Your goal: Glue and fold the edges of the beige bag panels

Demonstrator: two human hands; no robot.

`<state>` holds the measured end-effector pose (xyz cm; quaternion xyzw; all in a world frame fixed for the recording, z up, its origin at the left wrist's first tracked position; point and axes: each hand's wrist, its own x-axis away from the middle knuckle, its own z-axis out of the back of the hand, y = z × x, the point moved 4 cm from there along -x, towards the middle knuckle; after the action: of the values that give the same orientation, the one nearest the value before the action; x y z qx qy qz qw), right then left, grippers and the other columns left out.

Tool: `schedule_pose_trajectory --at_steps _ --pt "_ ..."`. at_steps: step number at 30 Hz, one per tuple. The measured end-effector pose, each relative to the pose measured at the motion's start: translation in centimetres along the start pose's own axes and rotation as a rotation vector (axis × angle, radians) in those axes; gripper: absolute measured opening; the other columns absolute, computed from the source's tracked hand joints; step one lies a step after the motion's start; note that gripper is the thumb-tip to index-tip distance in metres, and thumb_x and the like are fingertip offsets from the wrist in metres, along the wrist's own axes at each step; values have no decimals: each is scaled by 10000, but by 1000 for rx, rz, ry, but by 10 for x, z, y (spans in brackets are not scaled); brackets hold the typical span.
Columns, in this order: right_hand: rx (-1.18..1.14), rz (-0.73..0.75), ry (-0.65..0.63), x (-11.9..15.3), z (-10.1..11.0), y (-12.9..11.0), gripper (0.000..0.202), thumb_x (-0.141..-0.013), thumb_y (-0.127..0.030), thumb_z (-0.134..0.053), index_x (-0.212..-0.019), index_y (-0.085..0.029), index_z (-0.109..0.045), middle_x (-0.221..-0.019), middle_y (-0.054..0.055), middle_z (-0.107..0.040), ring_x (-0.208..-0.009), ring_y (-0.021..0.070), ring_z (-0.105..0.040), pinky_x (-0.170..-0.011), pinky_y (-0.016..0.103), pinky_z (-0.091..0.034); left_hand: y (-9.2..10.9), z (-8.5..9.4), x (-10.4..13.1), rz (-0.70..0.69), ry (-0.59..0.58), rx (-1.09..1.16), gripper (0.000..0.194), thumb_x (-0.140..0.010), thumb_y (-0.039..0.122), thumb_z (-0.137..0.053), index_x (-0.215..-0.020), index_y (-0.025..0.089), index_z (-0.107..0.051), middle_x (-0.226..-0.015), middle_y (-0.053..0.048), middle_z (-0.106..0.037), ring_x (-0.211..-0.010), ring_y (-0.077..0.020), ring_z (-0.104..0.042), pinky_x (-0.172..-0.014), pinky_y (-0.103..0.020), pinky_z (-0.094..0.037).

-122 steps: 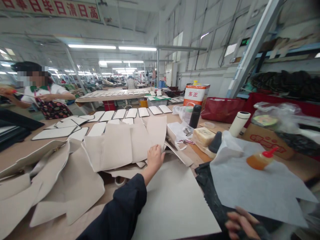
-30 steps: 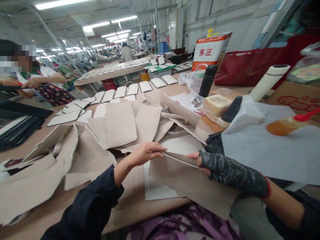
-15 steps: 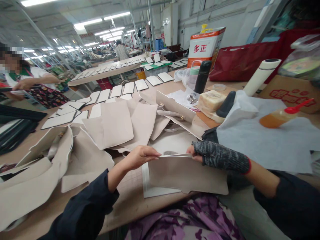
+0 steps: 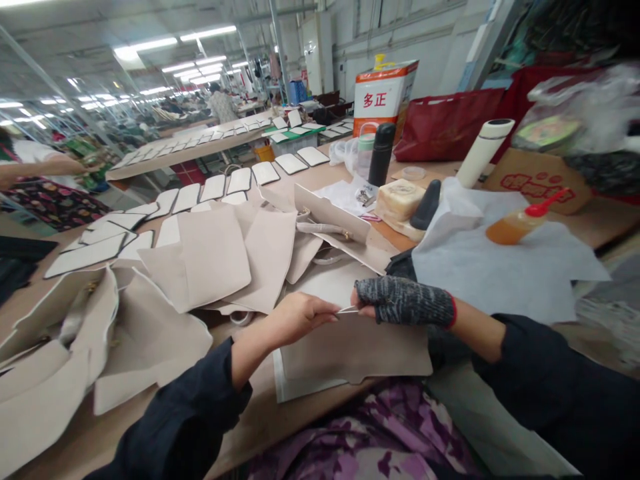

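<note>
A beige leather panel [image 4: 350, 350] with pale edges hangs down at the table's near edge, a white sheet [image 4: 286, 387] showing behind its left side. My bare left hand [image 4: 303, 315] pinches the panel's top edge between thumb and fingers. Close beside it, my right hand [image 4: 395, 301], in a dark grey fingerless knit glove, grips the same edge. The two layers of the edge part slightly between my fingertips. Beyond my hands lie several beige bag pieces [image 4: 215, 257], one with a strap [image 4: 323, 229] and small gold hardware.
Rows of white dark-edged panels [image 4: 187, 198] line the table's far side. To the right are a black bottle [image 4: 382, 155], a white flask [image 4: 485, 152], a wrapped yellowish block [image 4: 399, 201] and an orange squeeze bottle [image 4: 513, 229] on white paper. A co-worker [image 4: 37, 170] stands at left.
My left hand has slid right along the panel's edge, so both hands are now much closer together. The view has turned slightly to the right.
</note>
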<state>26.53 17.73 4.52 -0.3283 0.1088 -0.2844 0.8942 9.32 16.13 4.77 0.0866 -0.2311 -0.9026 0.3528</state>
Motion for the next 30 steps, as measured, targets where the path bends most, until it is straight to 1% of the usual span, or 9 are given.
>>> schedule_pose_trajectory --at_steps 5,10,12,14,16,18,22,25,30 --pt "-28 -30 7 1 1 4 129 -810 -229 -511 -896 -159 -578 -823 47 -603 -752 170 -568 -717 306 -471 0 -4 -5 5 28 -10 236 -852 253 -547 -1027 177 -687 -871 -63 -734 -713 -138 -665 -627 -181 -447" --pt "-233 -49 134 17 2 8 413 -750 -392 -644 -1090 -187 -529 -1068 64 -580 -1005 214 -541 -877 350 -444 -6 6 -5 78 89 -8 221 -856 261 -539 -992 188 -697 -809 -43 -737 -664 -121 -657 -592 -169 -436" --pt "-370 -79 182 28 4 12 504 -735 -427 -660 -1154 -210 -484 -1124 70 -558 -1027 219 -544 -863 356 -461 -8 8 -6 74 81 -10 224 -859 272 -534 -995 195 -695 -813 -39 -736 -671 -122 -658 -598 -171 -437" --pt "-562 -94 297 41 10 18 599 -713 -464 -675 -1209 -247 -420 -1195 77 -518 -1004 219 -570 -831 369 -488 -12 7 -5 69 66 -16 222 -862 276 -529 -983 194 -697 -803 -39 -735 -672 -125 -659 -597 -174 -440" --pt "-666 -79 456 56 17 25 649 -698 -476 -688 -1234 -273 -385 -1228 80 -501 -1026 226 -570 -867 397 -479 -16 5 -5 76 71 -3 215 -861 274 -531 -963 190 -701 -806 -39 -735 -684 -128 -662 -602 -175 -445" --pt "-572 -109 541 66 17 31 622 -698 -430 -703 -1224 -261 -417 -1210 85 -529 -1078 236 -544 -932 415 -438 -19 3 -5 85 82 24 210 -857 268 -537 -962 187 -701 -825 -38 -736 -707 -130 -666 -612 -172 -449" --pt "-257 -232 541 68 0 41 337 -785 -320 -614 -1096 -208 -549 -1062 82 -614 -995 226 -572 -884 395 -452 -17 1 -10 75 44 9 217 -863 271 -524 -969 194 -697 -827 -30 -735 -703 -130 -664 -610 -174 -447" --pt "-192 -185 579 60 -6 43 147 -844 -289 -521 -917 -195 -608 -908 58 -634 -882 201 -582 -816 358 -459 -9 0 -17 72 22 -47 224 -865 277 -519 -980 198 -694 -838 -34 -735 -709 -137 -665 -623 -184 -450" --pt "-183 -132 588 53 -1 42 142 -859 -277 -508 -840 -194 -621 -816 35 -625 -805 173 -566 -754 314 -447 5 -6 -32 60 11 -56 232 -862 271 -522 -1013 205 -686 -909 -38 -731 -802 -157 -668 -693 -197 -464"
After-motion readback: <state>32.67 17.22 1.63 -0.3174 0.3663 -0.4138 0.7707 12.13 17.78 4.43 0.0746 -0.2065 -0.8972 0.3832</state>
